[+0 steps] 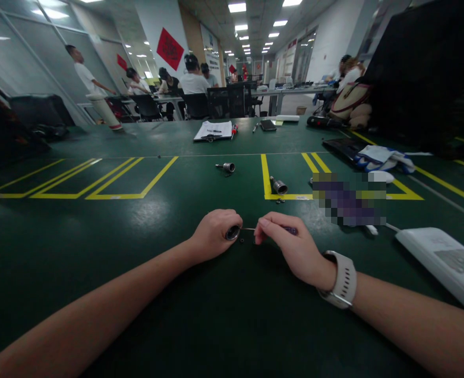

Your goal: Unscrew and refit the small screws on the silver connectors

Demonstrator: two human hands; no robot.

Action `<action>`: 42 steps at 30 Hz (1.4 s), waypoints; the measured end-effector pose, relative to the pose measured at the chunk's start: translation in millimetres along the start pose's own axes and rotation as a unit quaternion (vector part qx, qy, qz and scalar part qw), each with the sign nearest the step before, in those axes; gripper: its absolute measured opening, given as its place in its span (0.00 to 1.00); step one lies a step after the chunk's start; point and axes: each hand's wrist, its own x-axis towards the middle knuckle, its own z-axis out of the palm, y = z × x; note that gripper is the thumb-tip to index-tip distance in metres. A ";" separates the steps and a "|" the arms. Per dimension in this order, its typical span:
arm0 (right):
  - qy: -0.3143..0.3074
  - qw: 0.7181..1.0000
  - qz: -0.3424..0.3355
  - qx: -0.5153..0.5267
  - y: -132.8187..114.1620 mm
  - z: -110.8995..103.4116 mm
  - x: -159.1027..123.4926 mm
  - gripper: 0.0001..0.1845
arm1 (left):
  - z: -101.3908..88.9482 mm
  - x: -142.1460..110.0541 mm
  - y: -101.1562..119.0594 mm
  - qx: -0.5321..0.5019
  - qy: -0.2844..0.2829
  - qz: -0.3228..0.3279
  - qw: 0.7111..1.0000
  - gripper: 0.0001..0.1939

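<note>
My left hand (pixel 215 233) is closed round a small dark metal cylinder (pixel 232 232) whose round end faces right. My right hand (pixel 290 247), with a pale watch on the wrist, is closed on a thin tool with a purple handle (pixel 290 230); its slim shaft (pixel 248 229) points into the cylinder's end. Both hands rest on the dark green table (pixel 137 252). A tiny dark ring (pixel 241 240) lies on the mat just below the shaft.
Two more metal cylinders (pixel 226 167) (pixel 279 186) lie farther back among yellow tape lines (pixel 137 181). A white device (pixel 444 262) sits at the right, gloves (pixel 383 156) and a keyboard behind it. Papers (pixel 213 130), a phone (pixel 268 125) and seated people are at the far end.
</note>
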 end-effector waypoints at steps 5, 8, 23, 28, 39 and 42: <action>0.008 0.975 0.084 0.207 14.4 -1.2 7.9 0.14 | -0.3 0.5 -0.4 -0.035 0.021 -0.003 0.999 0.04; 0.021 0.982 0.067 0.177 10.5 -0.6 5.9 0.14 | 0.1 0.9 -0.9 -0.036 0.026 -0.012 0.999 0.04; 0.012 0.985 0.059 0.164 14.0 -2.5 9.4 0.15 | 0.0 0.7 -0.8 -0.025 0.006 -0.011 1.000 0.03; 0.022 0.976 0.073 0.204 15.1 -1.4 9.2 0.14 | 0.5 1.8 -2.6 -0.042 0.019 -0.015 0.999 0.04; -0.013 1.000 0.023 0.010 -1.2 -3.5 4.1 0.15 | -1.4 2.0 1.9 0.011 -0.027 -0.022 0.999 0.03; 0.009 0.987 0.066 0.145 11.3 -4.4 9.2 0.15 | -1.2 1.9 1.0 0.012 -0.019 -0.030 0.999 0.03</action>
